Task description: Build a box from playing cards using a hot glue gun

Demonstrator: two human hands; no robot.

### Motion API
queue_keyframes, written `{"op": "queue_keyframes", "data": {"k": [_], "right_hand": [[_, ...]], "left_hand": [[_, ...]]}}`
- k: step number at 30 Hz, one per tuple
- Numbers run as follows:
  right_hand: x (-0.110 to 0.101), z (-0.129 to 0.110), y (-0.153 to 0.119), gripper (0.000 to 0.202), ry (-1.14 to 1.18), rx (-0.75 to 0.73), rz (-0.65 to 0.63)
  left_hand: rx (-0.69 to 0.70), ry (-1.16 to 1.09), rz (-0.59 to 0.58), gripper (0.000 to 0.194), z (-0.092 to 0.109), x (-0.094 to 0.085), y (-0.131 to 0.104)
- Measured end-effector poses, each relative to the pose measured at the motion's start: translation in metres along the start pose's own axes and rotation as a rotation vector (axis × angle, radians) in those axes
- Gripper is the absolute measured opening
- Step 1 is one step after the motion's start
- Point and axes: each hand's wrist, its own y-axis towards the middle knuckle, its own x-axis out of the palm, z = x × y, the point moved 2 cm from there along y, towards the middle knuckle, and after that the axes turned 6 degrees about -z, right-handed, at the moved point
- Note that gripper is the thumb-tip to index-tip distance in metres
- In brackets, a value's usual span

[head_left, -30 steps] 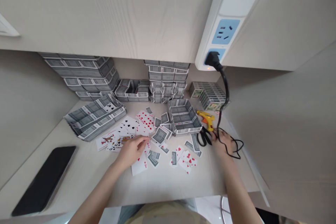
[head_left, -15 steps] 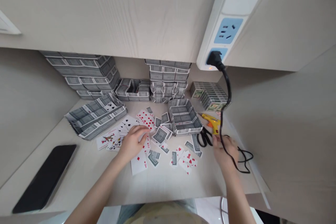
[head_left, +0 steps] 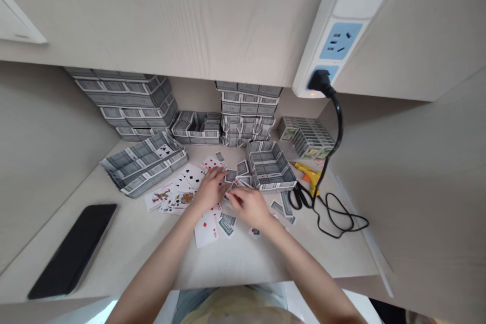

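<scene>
My left hand (head_left: 210, 190) rests over the spread playing cards, its fingers and thumb apart at a heap of cut and folded card pieces. Facing it, my right hand (head_left: 249, 206) is closed, with bent fingertips pressed together at the same heap; what they pinch is too small and hidden to name. A grey-backed card piece (head_left: 242, 167) lies just beyond the hands. Beneath my left wrist is an ace of diamonds (head_left: 205, 231). Folded card pieces (head_left: 227, 224) lie between my forearms. To the left are a joker card (head_left: 159, 198) and face cards.
An open box made of cards (head_left: 295, 182) stands beyond my right hand. Another card-built box (head_left: 131, 190) tilts at left. Card-built stacks (head_left: 248, 109) line the back. A yellow glue gun (head_left: 312, 176), black scissors (head_left: 297, 198) and power cord (head_left: 339, 129) occupy the right; a black phone-like slab (head_left: 74, 250), the left.
My right hand has left the glue gun and moved left to the card heap beside my left hand. My left hand has shifted slightly right and away. The view has shifted a little.
</scene>
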Motion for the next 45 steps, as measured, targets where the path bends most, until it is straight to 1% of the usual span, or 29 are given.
{"op": "queue_keyframes", "data": {"k": [3,6,8,11,13,15,17,19,23,28,31,33,36,38,40,42,45], "right_hand": [[0.015,0.001,0.01,0.017,0.049,-0.014,0.074],[0.028,0.004,0.008,0.017,0.096,-0.033,0.129],[0.033,0.007,0.002,0.018,0.109,-0.06,0.114],[0.035,0.015,-0.003,0.018,0.113,-0.058,0.071],[0.034,0.019,-0.004,0.018,0.128,-0.04,0.065],[0.034,0.021,-0.003,0.018,0.146,-0.028,0.07],[0.035,0.021,-0.002,0.018,0.153,-0.024,0.074],[0.035,0.019,-0.002,0.018,0.152,-0.032,0.072],[0.034,0.016,-0.004,0.019,0.149,-0.042,0.072],[0.033,0.02,-0.005,0.019,0.145,-0.014,0.069],[0.031,0.02,-0.005,0.019,0.182,0.002,0.104],[0.029,0.02,-0.005,0.02,0.248,0.016,0.15],[0.03,0.023,-0.004,0.028,0.439,0.079,0.171],[0.033,0.026,-0.002,0.037,0.676,0.162,0.138],[0.036,0.027,-0.001,0.044,0.945,0.23,0.1],[0.037,0.025,0.0,0.048,1.144,0.243,0.091],[0.032,0.021,0.001,0.049,1.291,0.205,0.099]], "left_hand": [[0.012,-0.003,-0.03,0.042,-0.002,-0.004,-0.003],[-0.019,0.055,0.013,0.05,-0.005,-0.006,-0.003],[-0.054,0.114,0.04,0.058,-0.009,-0.004,-0.003],[-0.091,0.167,0.046,0.068,-0.016,0.0,-0.003],[-0.071,0.161,0.039,0.065,-0.018,0.001,-0.002],[-0.042,0.136,0.037,0.057,-0.018,0.0,-0.002],[-0.029,0.101,0.042,0.052,-0.017,-0.002,-0.001],[-0.033,0.06,0.06,0.05,-0.016,-0.003,0.0],[-0.053,-0.009,0.142,0.055,-0.011,-0.008,0.0],[-0.059,-0.049,0.297,0.058,-0.003,-0.025,-0.002],[-0.071,-0.084,0.386,0.057,0.004,-0.034,-0.004],[-0.063,-0.136,0.412,0.055,0.01,-0.036,-0.005],[-0.034,-0.254,0.394,0.051,0.021,-0.035,-0.008],[-0.015,-0.314,0.358,0.042,0.028,-0.035,-0.011],[0.008,-0.336,0.319,0.028,0.034,-0.036,-0.013],[0.03,-0.329,0.283,0.021,0.037,-0.038,-0.015],[0.048,-0.344,0.241,0.021,0.037,-0.04,-0.014]]}}
